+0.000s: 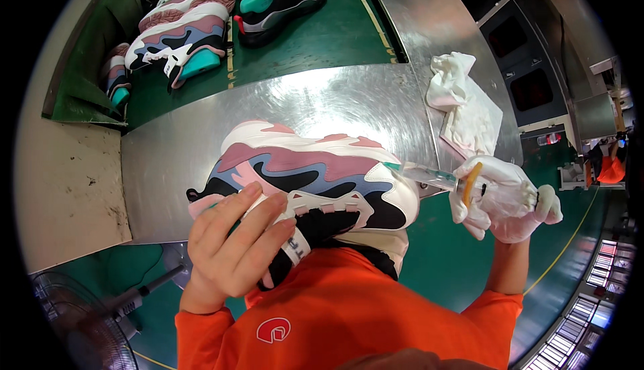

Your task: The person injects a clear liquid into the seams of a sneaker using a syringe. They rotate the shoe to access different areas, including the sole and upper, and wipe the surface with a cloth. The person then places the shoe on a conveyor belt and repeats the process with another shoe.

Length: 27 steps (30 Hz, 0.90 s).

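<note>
A chunky sneaker (308,169) in white, mauve, blue and black lies on its side at the near edge of the metal bench, toe to the right. My bare left hand (238,242) is closed on its ankle and tongue area, fingers over the collar. Off the toe, my right hand (506,199), in a white glove, grips a clear syringe (429,177) with a yellow-orange flange. Its greenish tip points left and meets or nearly meets the toe's sole edge; exact contact is hard to tell. The glove hides the plunger end.
A green conveyor belt (322,41) beyond the bench (181,135) carries several sneakers, including a mauve-white one (181,41) and a black-grey one (285,11). A crumpled white cloth (453,78) lies on a white pad (479,122) at right. A fan (84,323) stands lower left.
</note>
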{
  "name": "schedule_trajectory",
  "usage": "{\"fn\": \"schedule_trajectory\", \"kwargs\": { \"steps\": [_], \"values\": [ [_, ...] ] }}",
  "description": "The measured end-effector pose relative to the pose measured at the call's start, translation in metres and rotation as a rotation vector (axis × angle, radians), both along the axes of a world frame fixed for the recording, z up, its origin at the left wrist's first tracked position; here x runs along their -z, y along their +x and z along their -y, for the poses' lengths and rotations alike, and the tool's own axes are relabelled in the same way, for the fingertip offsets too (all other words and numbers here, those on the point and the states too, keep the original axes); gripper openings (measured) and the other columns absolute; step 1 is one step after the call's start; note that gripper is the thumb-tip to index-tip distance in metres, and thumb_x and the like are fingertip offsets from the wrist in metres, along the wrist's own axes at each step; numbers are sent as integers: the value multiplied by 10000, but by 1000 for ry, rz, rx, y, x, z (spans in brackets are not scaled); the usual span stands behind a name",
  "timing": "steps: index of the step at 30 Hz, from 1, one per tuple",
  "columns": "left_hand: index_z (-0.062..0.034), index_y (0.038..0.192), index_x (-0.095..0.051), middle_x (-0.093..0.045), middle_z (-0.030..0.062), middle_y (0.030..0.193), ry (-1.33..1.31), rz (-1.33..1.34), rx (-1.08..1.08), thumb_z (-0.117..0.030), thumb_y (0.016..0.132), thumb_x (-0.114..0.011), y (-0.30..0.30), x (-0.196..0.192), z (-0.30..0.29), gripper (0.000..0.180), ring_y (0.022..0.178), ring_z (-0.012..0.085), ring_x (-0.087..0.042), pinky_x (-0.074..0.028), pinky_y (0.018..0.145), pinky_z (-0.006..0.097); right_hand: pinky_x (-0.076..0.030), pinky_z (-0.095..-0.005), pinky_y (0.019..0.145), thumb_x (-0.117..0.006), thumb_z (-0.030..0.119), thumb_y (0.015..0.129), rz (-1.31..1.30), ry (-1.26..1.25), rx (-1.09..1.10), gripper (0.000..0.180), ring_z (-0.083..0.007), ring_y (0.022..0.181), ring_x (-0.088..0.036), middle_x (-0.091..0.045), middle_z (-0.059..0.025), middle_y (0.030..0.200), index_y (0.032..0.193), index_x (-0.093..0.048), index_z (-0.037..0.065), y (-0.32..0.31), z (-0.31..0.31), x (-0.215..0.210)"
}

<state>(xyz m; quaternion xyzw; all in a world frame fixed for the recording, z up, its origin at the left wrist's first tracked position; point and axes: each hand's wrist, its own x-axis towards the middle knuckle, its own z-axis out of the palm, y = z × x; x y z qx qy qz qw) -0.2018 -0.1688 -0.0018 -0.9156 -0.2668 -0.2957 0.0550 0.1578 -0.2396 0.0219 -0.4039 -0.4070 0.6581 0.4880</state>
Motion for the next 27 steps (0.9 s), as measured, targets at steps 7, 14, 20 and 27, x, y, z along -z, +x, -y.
{"fn": "schedule_trajectory", "kwargs": {
  "steps": [7, 14, 20, 27],
  "values": [
    [-130, 938, -684, -720, 45, 1048, 15, -19, -24, -150, 838, -633, 3, 1, 4, 115, 1022, 265, -662, -485, 783, 327, -385, -243, 414, -404, 716, 659, -73, -8, 56, 1077, -162, 446, -485, -640, -231, 834, 1218, -486, -201, 2, 7, 12],
    [-134, 1011, -656, -710, 49, 1084, 51, -13, -87, -142, 840, -667, 12, 14, 22, 172, 1064, 260, -639, -462, 792, 332, -381, -242, 378, -609, 829, 527, -236, 21, 71, 1230, -146, 461, -436, -573, -246, 782, 1195, -404, -183, 9, 21, 30],
    [-135, 1039, -640, -693, 63, 1122, 91, -77, -176, -347, 777, -783, 23, 19, 38, 366, 1083, 272, -626, -451, 817, 349, -332, -210, 361, -637, 868, 514, -189, 37, 201, 1232, -114, 394, -373, -550, -173, 727, 1169, -404, -150, 14, 36, 48],
    [-72, 1088, -564, -654, 135, 1157, 35, -106, -228, -265, 639, -885, 37, 18, 53, 585, 1081, 367, -604, -477, 941, 421, -369, -265, 465, -641, 674, 510, -607, 118, 196, 1214, -166, 530, -460, -615, -275, 923, 1309, -367, -198, 12, 54, 81]
  ]
}}
